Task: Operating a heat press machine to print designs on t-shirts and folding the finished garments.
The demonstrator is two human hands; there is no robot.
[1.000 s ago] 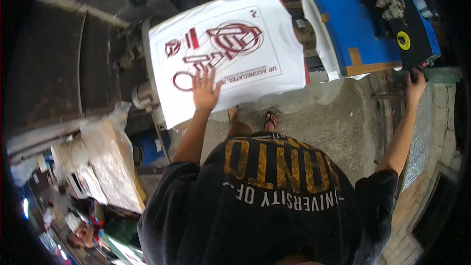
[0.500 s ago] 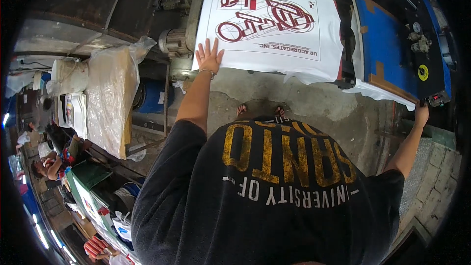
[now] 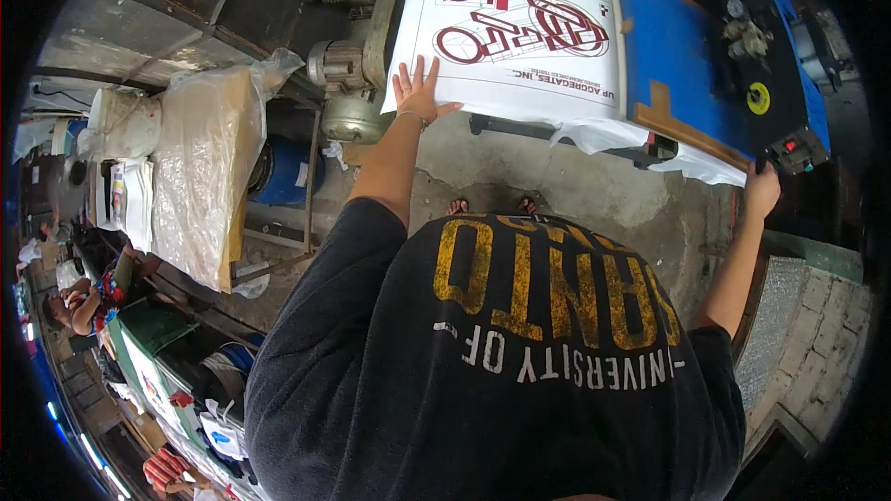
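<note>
Concrete floor (image 3: pixel 594 176), rough and stained, lies below one printing machine. One white sheet (image 3: pixel 520 46) with a dark-red printed design lies flat at 12 o'clock, long axis running 9-to-3, its printed lines reading upside down toward the person. Left hand (image 3: pixel 418 93) rests on its near-left corner, fingers spread. One blue pallet board (image 3: pixel 677 56) adjoins at 1 o'clock. Right hand (image 3: pixel 761 190) touches the black control box (image 3: pixel 798 144); finger state cannot be told.

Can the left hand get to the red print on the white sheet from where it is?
Probably yes. The left hand lies flat on the near edge of the white sheet, and nothing lies between it and the red print.
</note>
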